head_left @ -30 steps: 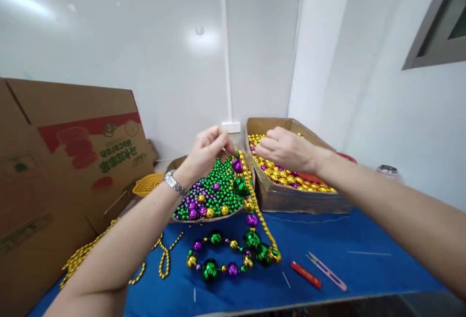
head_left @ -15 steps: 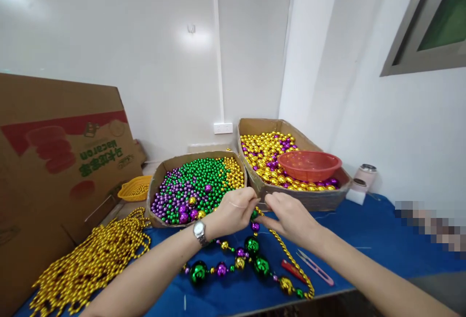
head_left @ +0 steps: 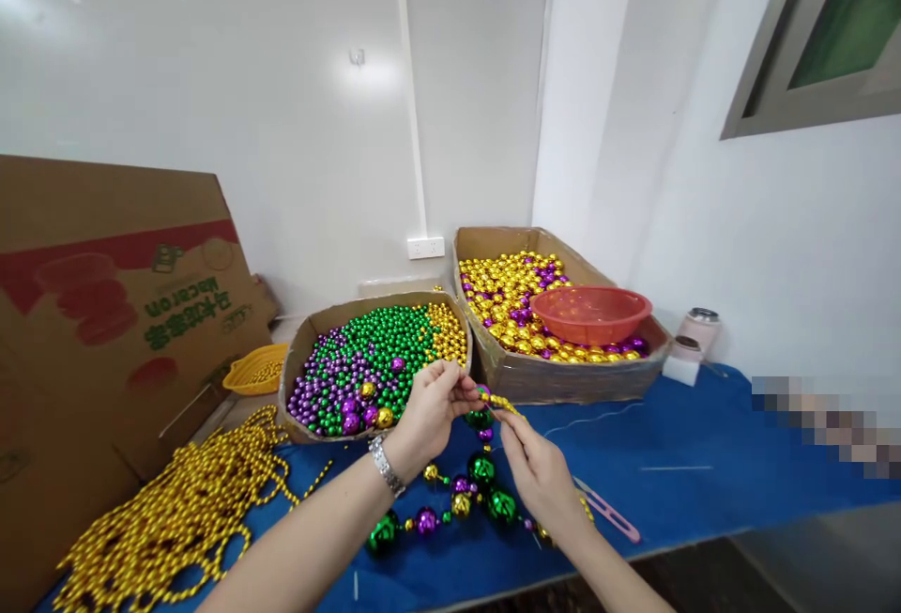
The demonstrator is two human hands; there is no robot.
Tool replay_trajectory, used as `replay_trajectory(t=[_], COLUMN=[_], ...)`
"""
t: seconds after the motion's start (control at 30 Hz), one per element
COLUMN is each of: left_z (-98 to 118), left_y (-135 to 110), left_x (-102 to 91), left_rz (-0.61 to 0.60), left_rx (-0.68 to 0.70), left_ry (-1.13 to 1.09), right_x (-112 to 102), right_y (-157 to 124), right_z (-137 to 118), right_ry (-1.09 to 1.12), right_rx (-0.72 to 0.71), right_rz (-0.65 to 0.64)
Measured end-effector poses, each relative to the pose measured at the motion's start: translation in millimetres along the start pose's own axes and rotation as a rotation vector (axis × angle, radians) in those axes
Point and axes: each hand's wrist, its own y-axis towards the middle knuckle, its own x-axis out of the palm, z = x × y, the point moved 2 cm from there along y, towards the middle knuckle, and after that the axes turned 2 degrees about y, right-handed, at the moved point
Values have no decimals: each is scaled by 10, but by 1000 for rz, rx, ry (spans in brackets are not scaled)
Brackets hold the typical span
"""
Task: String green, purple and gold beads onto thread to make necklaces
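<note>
My left hand (head_left: 440, 404), with a metal watch band at its wrist, pinches the upper end of a bead necklace of green, purple and gold balls (head_left: 481, 469). The necklace hangs from there, its lower part lying on the blue tabletop. My right hand (head_left: 539, 467) is closed close beside the left, thumb and forefinger together on what looks like a thin thread (head_left: 492, 413). A strand of small gold beads (head_left: 505, 403) runs behind its fingertips. Pink-handled tweezers (head_left: 609, 510) lie right of that hand.
Two cardboard boxes of loose beads stand behind: a smaller one (head_left: 282, 406) and a larger one (head_left: 563, 378) bearing a red basin (head_left: 591, 314). Gold bead strands (head_left: 183, 510) heap at left, by a yellow basket (head_left: 239, 374) and a big carton (head_left: 105, 331). Cups (head_left: 700, 331) stand at right.
My hands have gone from pulling thread apart to meeting near the necklace's end. My right hand has turned and moved lower; the red-handled thing beside the tweezers no longer shows.
</note>
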Motion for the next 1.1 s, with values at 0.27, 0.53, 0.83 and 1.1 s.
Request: replay_trajectory(t=[0.27, 0.53, 0.83, 1.1], left_z=[-124, -312, -173, -202], left_y=[-86, -18, 172, 42], left_x=[-132, -259, -488, -610], left_rz=[-83, -284, -114, -66], left_rx=[13, 60, 219, 241], left_ry=[276, 759, 742, 677], right_x=[263, 520, 342, -83], right_y=[-39, 54, -56, -111], right_z=[153, 375, -87, -390], right_ry=[151, -37, 190, 800], right_rx=[123, -115, 68, 387], right_rz=[19, 63, -89, -555])
